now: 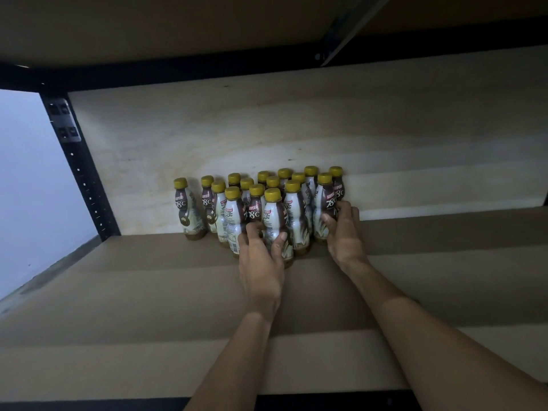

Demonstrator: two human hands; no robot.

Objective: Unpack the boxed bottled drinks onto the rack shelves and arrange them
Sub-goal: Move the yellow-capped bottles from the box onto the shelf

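On the wooden shelf (148,292), well right of the black rack post (86,185), stands a tight cluster of bottled drinks (296,203): yellow caps, brown-and-white labels, all upright, pushed back against the pale back panel (267,123). One lone bottle (186,209) stands slightly apart, the nearest one to the post. The front bottle (274,215) is at the cluster's near edge, farther from the post than the lone one. The person's left hand (261,262) grasps it low on the body, fingers on the post side, thumb on the other. The right-end bottle (324,203) is on the side of the cluster farthest from the post. The right hand (344,229) wraps round its lower half, thumb across the label, fingers curled behind. Both bottles stand on the shelf, touching their neighbours. Both forearms reach in from the shelf's front edge. The upper shelf underside (148,25) is dark overhead. A white wall (23,188) shows beyond the post.
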